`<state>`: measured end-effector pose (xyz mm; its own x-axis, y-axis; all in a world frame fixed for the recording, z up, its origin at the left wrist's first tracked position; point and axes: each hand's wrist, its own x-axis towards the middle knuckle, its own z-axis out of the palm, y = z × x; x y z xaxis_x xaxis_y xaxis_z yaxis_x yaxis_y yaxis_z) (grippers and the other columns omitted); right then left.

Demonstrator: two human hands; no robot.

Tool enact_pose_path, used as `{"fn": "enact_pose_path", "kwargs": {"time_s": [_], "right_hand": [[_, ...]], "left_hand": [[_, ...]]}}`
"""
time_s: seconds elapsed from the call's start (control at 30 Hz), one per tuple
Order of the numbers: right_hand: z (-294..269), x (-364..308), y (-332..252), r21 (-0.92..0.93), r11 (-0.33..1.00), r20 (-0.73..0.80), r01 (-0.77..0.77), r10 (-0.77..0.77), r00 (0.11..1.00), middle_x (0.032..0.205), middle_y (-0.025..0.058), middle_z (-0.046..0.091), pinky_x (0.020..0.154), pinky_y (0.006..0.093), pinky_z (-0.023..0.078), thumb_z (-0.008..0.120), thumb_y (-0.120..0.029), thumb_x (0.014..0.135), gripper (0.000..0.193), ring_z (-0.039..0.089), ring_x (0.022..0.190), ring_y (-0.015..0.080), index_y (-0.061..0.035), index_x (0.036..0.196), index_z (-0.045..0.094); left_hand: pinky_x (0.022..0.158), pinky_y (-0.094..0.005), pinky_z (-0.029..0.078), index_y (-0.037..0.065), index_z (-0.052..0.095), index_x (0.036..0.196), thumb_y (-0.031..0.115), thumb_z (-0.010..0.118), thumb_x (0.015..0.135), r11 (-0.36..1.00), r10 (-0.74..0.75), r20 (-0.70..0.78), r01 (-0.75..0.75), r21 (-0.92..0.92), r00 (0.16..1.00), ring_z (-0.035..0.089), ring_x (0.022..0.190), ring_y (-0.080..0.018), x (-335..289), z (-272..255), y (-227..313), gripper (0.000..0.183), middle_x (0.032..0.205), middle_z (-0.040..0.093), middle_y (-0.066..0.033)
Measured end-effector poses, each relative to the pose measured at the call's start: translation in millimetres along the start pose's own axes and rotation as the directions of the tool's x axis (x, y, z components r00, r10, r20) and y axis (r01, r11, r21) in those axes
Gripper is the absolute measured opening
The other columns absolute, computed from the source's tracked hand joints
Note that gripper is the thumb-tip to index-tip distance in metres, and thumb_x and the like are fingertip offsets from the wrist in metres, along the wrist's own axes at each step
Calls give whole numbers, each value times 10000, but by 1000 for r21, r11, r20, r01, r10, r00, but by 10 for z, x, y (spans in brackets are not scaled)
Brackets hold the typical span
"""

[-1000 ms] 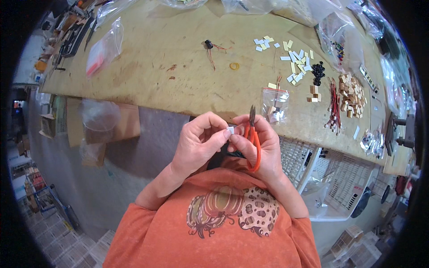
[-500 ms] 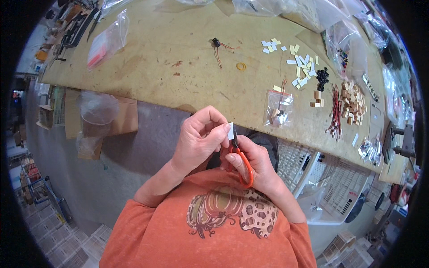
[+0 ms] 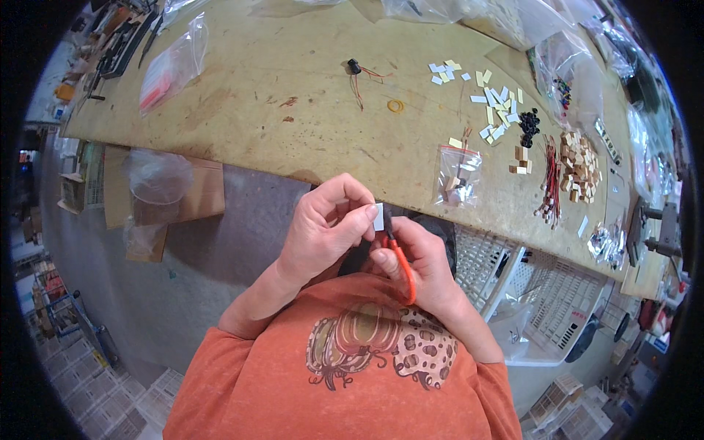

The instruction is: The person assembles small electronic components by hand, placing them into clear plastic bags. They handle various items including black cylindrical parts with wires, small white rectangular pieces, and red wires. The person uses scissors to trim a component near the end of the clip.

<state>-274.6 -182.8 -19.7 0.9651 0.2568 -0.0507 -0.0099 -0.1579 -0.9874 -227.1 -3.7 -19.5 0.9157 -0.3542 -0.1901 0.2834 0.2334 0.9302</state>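
Observation:
Between thumb and fingers, my left hand (image 3: 331,226) pinches a small white rectangular piece (image 3: 378,217), held up just off the table's near edge. My right hand (image 3: 415,260) grips scissors (image 3: 402,265) with orange handles. Their dark blades point upward right beside the white piece; whether they touch it I cannot tell. Part of the handles is hidden by my fingers. On the table beyond lies a spread of similar white and pale yellow pieces (image 3: 501,95).
Right of the pieces lie black caps (image 3: 528,128), red-black wires (image 3: 551,183) and a heap of wooden blocks (image 3: 579,167). A zip bag (image 3: 459,176) with parts sits near the edge. Farther off are a black wired part (image 3: 354,67) and a yellow ring (image 3: 395,106). White crates (image 3: 565,315) stand below right.
The scissors have turned in my right hand, so their handles now look narrower and closer together. My left hand keeps the white piece in nearly the same place.

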Motion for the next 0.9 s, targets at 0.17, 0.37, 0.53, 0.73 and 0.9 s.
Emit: {"fn": "enact_pose_path", "kwargs": {"time_s": [0.17, 0.37, 0.53, 0.73, 0.9], "right_hand": [[-7, -15, -28, 691, 687, -13, -227, 326, 945, 789, 17, 624, 564, 217, 478, 643, -44, 942, 130, 580, 614, 77, -15, 1057, 588], [-10, 31, -93, 720, 675, -71, -161, 302, 951, 831, 23, 621, 623, 230, 503, 652, -28, 930, 166, 602, 675, 92, -27, 1075, 571], [-39, 16, -76, 678, 717, -66, -164, 282, 957, 893, 15, 605, 673, 230, 511, 662, -13, 917, 201, 603, 750, 91, -33, 1092, 564], [-20, 8, -59, 580, 800, -67, -152, 233, 970, 948, 19, 593, 727, 227, 508, 676, -1, 905, 245, 578, 814, 78, -31, 1117, 557], [-16, 17, -17, 567, 811, -84, -142, 228, 970, 957, 20, 587, 732, 228, 510, 683, 7, 899, 258, 574, 821, 76, -27, 1121, 556]], "left_hand": [[522, -249, 487, 56, 655, 890, -28, 722, 781, 440, 659, 275, -655, 614, 700, 603, 620, -122, 74, -43, 5, 153, 787, 649, -19], [551, -278, 528, 66, 704, 906, -31, 760, 686, 70, 702, 548, -810, 582, 454, 631, 668, -183, 79, -76, 2, 246, 890, 662, -55], [595, -269, 540, 35, 670, 951, -6, 754, 732, 250, 684, 458, -772, 585, 568, 641, 711, -158, 90, -97, -134, 239, 887, 658, -55], [594, -181, 475, 28, 597, 1041, 48, 687, 911, 997, -46, 173, 34, 72, 984, 581, 732, -17, -59, -50, -24, 160, 862, 643, 1], [605, -165, 480, 34, 602, 990, 31, 640, 939, 993, -121, 186, 122, 8, 975, 571, 702, -6, -60, -66, -15, 63, 851, 622, 24]]}}
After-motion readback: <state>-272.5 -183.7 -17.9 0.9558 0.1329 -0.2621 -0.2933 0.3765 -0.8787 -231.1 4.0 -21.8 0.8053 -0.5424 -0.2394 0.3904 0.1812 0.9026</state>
